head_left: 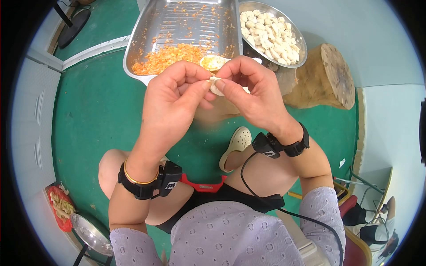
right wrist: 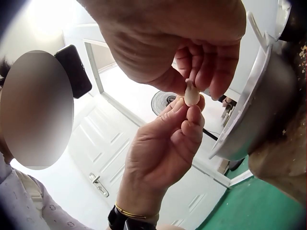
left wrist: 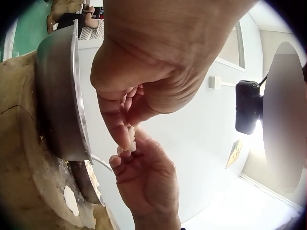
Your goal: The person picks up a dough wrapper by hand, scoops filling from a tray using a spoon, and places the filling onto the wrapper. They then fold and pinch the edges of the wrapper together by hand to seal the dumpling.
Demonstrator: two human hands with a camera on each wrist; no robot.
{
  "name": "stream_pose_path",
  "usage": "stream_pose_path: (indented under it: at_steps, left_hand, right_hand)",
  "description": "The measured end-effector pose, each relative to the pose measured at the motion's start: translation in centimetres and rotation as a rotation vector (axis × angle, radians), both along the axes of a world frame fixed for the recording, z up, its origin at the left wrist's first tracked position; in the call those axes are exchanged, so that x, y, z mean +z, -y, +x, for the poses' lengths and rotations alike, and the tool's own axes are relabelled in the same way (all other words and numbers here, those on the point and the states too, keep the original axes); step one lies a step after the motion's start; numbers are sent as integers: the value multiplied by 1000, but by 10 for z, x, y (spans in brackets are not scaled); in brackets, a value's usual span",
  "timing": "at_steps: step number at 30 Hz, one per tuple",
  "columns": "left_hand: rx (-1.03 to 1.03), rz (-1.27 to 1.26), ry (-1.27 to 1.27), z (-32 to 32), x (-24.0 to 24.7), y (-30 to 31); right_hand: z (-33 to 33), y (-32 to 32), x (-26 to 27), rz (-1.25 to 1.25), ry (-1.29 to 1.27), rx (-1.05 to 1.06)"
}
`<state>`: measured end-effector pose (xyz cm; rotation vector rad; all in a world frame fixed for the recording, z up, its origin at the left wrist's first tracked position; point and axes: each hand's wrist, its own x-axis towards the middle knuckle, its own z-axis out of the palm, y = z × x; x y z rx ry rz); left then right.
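A small pale dumpling point(head_left: 215, 87) is pinched between both hands above the near edge of a metal tray. My left hand point(head_left: 171, 104) grips one side of its edge between thumb and index finger. From the other side, my right hand point(head_left: 257, 93) pinches the edge with thumb and fingertips. In the right wrist view the dumpling point(right wrist: 192, 96) looks rounded below, with a narrow top at the fingers. Just beyond the hands, a white spoon point(head_left: 212, 62) holds some filling. Orange chopped filling point(head_left: 177, 55) is heaped in the tray's near end.
The tray point(head_left: 128, 57) stands beside a round metal bowl point(head_left: 303, 55) full of pale dumplings point(head_left: 268, 35). A wooden stump point(head_left: 339, 75) is at the right. One flat white dough piece point(left wrist: 71, 200) lies on the wooden surface. A metal pan point(head_left: 91, 232) sits low at the left.
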<state>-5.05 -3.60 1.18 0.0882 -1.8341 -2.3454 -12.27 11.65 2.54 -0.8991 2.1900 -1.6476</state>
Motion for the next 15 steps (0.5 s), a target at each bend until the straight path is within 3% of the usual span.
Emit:
stream_pose_path:
  at_steps: [12, 15]
  left_hand:
    - [3, -12, 42, -1, -2, 3]
    - [-1, 12, 54, -1, -2, 3]
  right_hand:
    - [-4, 0, -2, -123, 319, 46]
    - [-5, -1, -2, -99, 298, 53]
